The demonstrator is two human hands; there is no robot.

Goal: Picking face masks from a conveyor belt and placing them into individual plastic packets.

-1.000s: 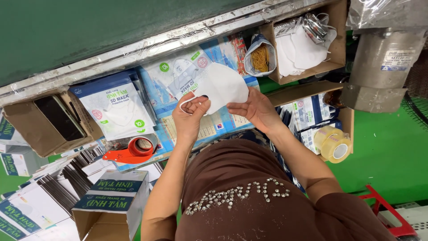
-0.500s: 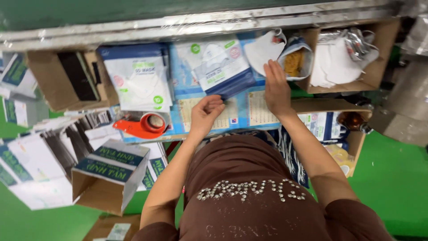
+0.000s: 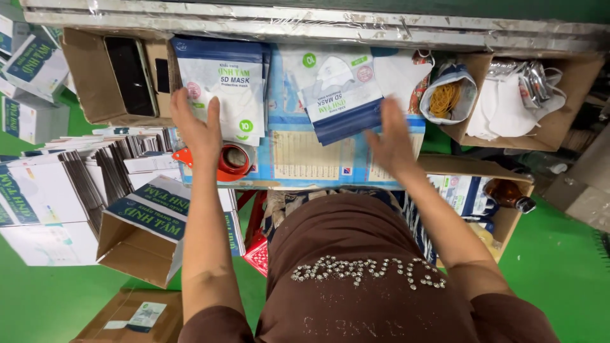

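The person stands at a narrow desk (image 3: 330,181) covered with a blue printed sheet, both arms stretched forward over it. The left hand (image 3: 197,127) is spread flat, fingers straight and apart, its grip released; the fingertips lie on the lower left part of a white and blue mask packet (image 3: 222,86) that rests on a stack at the far left of the desk. Whether the palm presses down or only hovers I cannot tell. Just beside that wrist, at the near left edge of the desk, sits an orange tape dispenser (image 3: 229,162) with a brown roll in it.

The right hand (image 3: 394,136) is open too, fingers loosely extended, holding nothing. It sits just right of a second mask packet (image 3: 340,95), which lies tilted in the middle of the desk with its dark blue end toward the person; the fingers are at its right edge, and I cannot tell whether they touch it. Beyond that hand, at the far edge, lies a loose white mask (image 3: 397,70).

To the right, a small bag of yellow rubber bands (image 3: 448,95) stands open beside a cardboard box (image 3: 572,121) of white masks. On the left, another cardboard box holds a black phone (image 3: 130,73), and flat folded cartons (image 3: 76,171) are stacked below it.
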